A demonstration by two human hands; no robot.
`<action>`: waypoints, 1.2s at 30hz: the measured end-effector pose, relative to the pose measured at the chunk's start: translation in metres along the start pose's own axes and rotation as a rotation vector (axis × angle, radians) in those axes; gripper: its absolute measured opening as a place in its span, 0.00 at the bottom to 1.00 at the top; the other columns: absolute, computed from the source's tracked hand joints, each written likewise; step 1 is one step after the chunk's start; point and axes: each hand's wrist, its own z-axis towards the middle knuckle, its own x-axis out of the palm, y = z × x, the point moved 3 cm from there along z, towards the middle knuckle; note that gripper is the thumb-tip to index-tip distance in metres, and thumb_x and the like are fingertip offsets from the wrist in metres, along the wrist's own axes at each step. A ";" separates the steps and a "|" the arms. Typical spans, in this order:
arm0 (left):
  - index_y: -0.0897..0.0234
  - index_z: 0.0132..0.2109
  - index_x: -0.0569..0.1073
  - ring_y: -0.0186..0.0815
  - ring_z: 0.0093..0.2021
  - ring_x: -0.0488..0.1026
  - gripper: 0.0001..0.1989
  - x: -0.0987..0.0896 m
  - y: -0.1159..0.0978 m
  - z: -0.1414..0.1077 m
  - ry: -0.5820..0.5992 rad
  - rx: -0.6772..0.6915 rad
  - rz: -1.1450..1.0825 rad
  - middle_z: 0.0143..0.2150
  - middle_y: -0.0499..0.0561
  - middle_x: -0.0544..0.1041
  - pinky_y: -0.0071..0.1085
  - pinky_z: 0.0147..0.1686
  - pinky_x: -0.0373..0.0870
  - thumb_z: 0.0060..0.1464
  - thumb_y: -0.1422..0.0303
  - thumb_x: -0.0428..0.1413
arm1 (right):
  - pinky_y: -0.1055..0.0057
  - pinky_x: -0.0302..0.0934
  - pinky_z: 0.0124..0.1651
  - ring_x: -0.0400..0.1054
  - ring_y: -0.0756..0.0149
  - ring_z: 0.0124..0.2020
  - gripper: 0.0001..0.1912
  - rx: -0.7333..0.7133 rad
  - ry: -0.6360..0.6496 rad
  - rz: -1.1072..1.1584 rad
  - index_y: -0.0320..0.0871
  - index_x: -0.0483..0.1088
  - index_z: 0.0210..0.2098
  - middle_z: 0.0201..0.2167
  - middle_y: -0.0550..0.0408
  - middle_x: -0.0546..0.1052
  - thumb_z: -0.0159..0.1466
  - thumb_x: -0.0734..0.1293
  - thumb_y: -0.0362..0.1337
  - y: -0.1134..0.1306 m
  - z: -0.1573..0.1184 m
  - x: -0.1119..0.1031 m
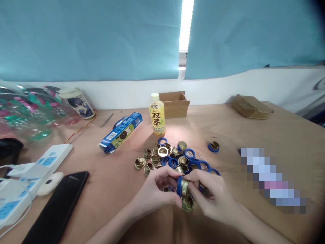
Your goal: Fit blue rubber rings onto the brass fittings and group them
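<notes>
Hands (159, 188) pinch blue-ringed fitting (183, 188) between them, apparently

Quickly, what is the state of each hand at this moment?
Left hand: closed, holding a blue ring between thumb and finger.
Right hand: closed, holding a brass piece beside the ring.

Shiny metal fitting (185, 189), smooth plastic ring (179, 186)

Brass parts (179, 168) (partly behind hands (158, 191))
</notes>
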 end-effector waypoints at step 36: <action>0.48 0.60 0.73 0.42 0.58 0.74 0.18 -0.001 -0.013 -0.005 0.044 0.133 0.329 0.58 0.49 0.78 0.37 0.58 0.69 0.64 0.60 0.55 | 0.74 0.55 0.25 0.59 0.71 0.23 0.08 0.267 0.006 0.091 0.45 0.60 0.32 0.25 0.62 0.63 0.67 0.63 0.35 -0.013 0.001 0.005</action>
